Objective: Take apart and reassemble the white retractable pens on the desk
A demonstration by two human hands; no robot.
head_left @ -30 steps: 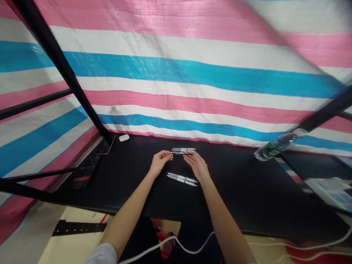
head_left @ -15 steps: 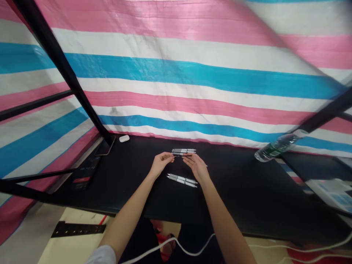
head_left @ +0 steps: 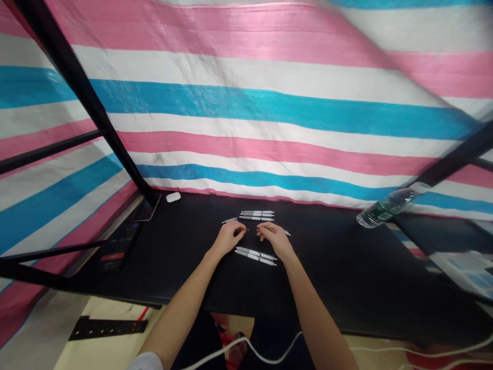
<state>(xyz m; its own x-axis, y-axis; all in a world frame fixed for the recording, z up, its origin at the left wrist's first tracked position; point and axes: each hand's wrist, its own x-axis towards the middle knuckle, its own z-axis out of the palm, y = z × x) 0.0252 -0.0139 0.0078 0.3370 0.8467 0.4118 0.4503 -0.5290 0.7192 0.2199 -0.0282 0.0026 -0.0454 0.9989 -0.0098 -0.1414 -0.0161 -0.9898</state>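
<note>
My left hand [head_left: 230, 239] is closed in a pinch, with a thin dark piece showing at its fingertips. A grey pen front part [head_left: 230, 221] sticks out past its far side; whether the hand holds it or it lies on the table I cannot tell. Facing it, my right hand [head_left: 278, 239] pinches a pen part whose white end [head_left: 287, 233] shows beyond the fingers. A narrow gap separates the fingertips. Beyond the hands lies a row of several grey-and-white pens [head_left: 257, 215]. Nearer to me, more such pens [head_left: 256, 255] lie side by side, slightly slanted.
The black table [head_left: 323, 277] carries a white earphone case [head_left: 173, 197] at the back left. Phones [head_left: 148, 207] lie near the left frame post. A clear water bottle [head_left: 389, 206] is at the back right. White cables [head_left: 269, 356] cross below the table edge.
Both hands have come slightly nearer to me, away from the far pen row. The grey pen front part now shows beside my left hand.
</note>
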